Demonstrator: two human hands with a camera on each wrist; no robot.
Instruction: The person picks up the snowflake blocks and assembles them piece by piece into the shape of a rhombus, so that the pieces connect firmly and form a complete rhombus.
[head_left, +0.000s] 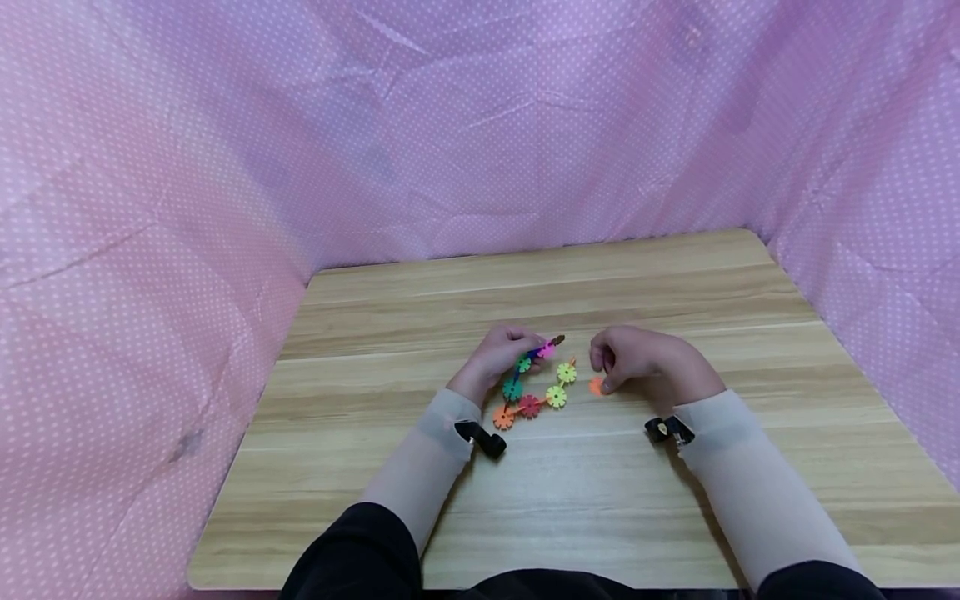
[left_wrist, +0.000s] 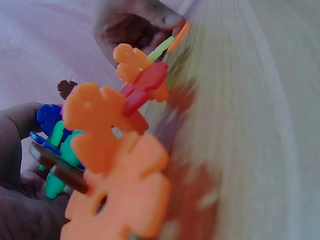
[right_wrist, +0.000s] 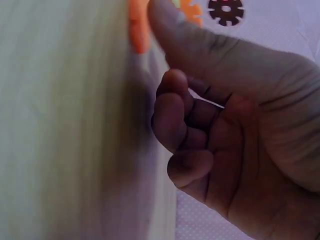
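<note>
My left hand (head_left: 504,354) grips one end of a chain of interlocking plastic flower discs, near a pink disc (head_left: 547,350). A brown disc (head_left: 558,340) sticks out at that end. From there the chain curves through green, orange, a red disc (head_left: 529,407) and yellow discs, like an open loop. Close up in the left wrist view, an orange disc (left_wrist: 120,190) slots into a brown one. To the right, my right hand (head_left: 648,358) pinches a loose orange disc (head_left: 596,386) low over the table, apart from the chain. Its fingertips are partly hidden.
The wood-grain table (head_left: 570,500) has rounded corners. Pink dotted cloth (head_left: 525,125) hangs behind it and along both sides. A black strap-mounted device sits at each wrist, the left one (head_left: 491,444) close to the chain's orange disc.
</note>
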